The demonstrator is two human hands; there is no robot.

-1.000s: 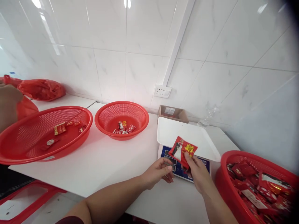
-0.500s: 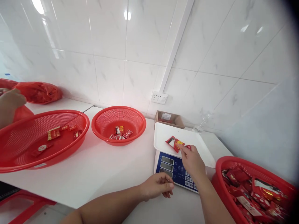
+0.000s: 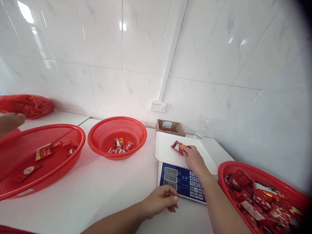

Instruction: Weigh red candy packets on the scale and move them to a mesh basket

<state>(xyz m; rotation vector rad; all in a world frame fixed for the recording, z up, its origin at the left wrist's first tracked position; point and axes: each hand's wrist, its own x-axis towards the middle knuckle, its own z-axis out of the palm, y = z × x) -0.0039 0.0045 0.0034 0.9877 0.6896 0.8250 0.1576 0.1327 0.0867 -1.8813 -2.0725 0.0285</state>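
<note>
My right hand [image 3: 195, 161] reaches over the white pan [image 3: 162, 152] of a weighing scale [image 3: 180, 182]. Its thumb and fingertips close on the edge of a red candy packet [image 3: 177, 145] with white and yellow print, which lies on the pan. The fingers partly cover the packet. In front of the scale, my left hand [image 3: 159, 201] rests low with loosely bent fingers and the thumb apart, holding nothing visible. It is nearest to the scale's display and blue keypad panel.
A red basket full of packets [image 3: 223, 169] stands right of the scale. Two red baskets, a round one [image 3: 91, 143] and a larger one [image 3: 81, 136], hold several packets. Behind are a cardboard box [image 3: 180, 130] and clear plastic [image 3: 201, 130]. Another person's hand [image 3: 11, 123] is far left.
The view has shifted slightly. My right hand stays at the packet on the pan; a small red bit beside its fingers no longer shows. My left hand is nearly unchanged.
</note>
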